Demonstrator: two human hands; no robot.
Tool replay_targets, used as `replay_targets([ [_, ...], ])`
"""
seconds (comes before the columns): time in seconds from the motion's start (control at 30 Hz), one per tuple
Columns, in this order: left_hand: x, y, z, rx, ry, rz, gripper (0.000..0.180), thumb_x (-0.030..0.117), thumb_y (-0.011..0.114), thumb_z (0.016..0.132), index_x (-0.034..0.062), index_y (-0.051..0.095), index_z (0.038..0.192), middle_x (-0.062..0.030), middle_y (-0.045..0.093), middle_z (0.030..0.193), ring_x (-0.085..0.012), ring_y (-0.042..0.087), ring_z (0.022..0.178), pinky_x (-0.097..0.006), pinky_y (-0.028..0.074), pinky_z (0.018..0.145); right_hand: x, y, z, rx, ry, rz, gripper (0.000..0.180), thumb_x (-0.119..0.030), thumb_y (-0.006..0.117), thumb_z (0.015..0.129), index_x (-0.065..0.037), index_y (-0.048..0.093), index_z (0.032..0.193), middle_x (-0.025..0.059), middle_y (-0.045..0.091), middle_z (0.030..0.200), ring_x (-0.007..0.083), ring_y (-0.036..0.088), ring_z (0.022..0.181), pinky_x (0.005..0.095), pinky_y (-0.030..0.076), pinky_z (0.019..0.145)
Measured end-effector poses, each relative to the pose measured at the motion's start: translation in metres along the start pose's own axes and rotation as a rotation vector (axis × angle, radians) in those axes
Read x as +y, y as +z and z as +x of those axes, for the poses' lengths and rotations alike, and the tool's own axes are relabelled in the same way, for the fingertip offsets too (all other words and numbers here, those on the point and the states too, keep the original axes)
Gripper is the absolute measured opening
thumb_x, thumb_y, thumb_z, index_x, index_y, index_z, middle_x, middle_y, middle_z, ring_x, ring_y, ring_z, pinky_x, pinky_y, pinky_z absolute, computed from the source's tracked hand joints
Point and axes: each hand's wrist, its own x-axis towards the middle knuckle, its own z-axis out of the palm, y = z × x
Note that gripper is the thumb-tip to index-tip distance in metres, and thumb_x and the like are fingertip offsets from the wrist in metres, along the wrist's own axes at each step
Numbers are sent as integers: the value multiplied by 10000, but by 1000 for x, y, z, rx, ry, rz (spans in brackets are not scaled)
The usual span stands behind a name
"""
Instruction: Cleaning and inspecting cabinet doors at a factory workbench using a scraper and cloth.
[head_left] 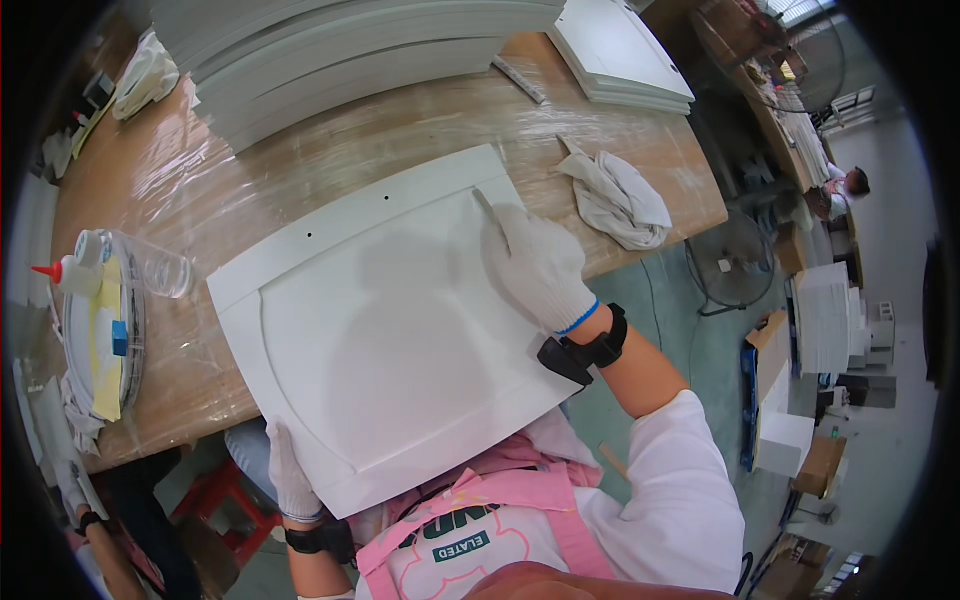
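A white cabinet door panel [385,330] with a recessed centre lies tilted over the near edge of the wooden surface [300,165], its lower corner hanging past that edge toward the person's pink apron [500,530]. The right hand [540,265], in a white glove, rests on the panel's right side with its fingers closed around a thin stick-like tool [485,205] pressed into the groove near the upper right corner. The gloved left hand [290,475] grips the panel's lower left edge from beneath. A crumpled cloth [620,200] lies near the surface's right edge, a glue bottle [75,275] near the left edge, and stacked white panels [350,50] along the far edge.
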Motion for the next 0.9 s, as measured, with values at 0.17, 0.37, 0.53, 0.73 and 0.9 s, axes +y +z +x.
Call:
replay_targets([
  [0.17, 0, -3, -1, -51, -37, -87, 467, 323, 352, 1080, -40, 439, 1361, -163, 588, 1252, -214, 610, 1099, -333, 527, 938, -4, 10, 4, 23, -4, -119, 150, -228, 546, 916, -84, 553, 876, 147, 647, 719, 359, 645, 649, 485, 505, 553],
  [0.37, -8, -9, 6, -79, -113, -238, 521, 387, 354, 1073, -26, 438, 1379, -150, 594, 1263, -209, 606, 1124, -325, 523, 945, -15, 13, 1, 10, -87, -43, 144, -212, 540, 924, -73, 559, 895, 154, 641, 708, 353, 643, 638, 469, 509, 552],
  [0.53, -12, -16, 5, -121, 50, 52, 502, 359, 344, 1080, -38, 448, 1369, -145, 591, 1271, -191, 602, 1123, -321, 519, 951, -16, 10, 2, 46, 23, -39, 160, -219, 537, 929, -64, 564, 899, 167, 640, 730, 381, 639, 673, 488, 508, 583],
  [0.73, -2, -3, 4, -100, -41, -134, 509, 360, 329, 1083, -46, 451, 1364, -147, 599, 1256, -189, 605, 1117, -316, 520, 948, -20, 13, 4, 42, 7, 9, 195, -237, 517, 942, -53, 567, 903, 192, 647, 770, 390, 642, 709, 483, 510, 633],
  [0.9, -4, -6, 4, -90, -20, -46, 518, 364, 314, 1085, -55, 452, 1357, -154, 602, 1251, -193, 607, 1115, -313, 526, 938, -24, 2, 7, -78, 143, 4, 181, -217, 519, 938, -43, 563, 912, 202, 639, 796, 381, 639, 745, 480, 503, 661],
])
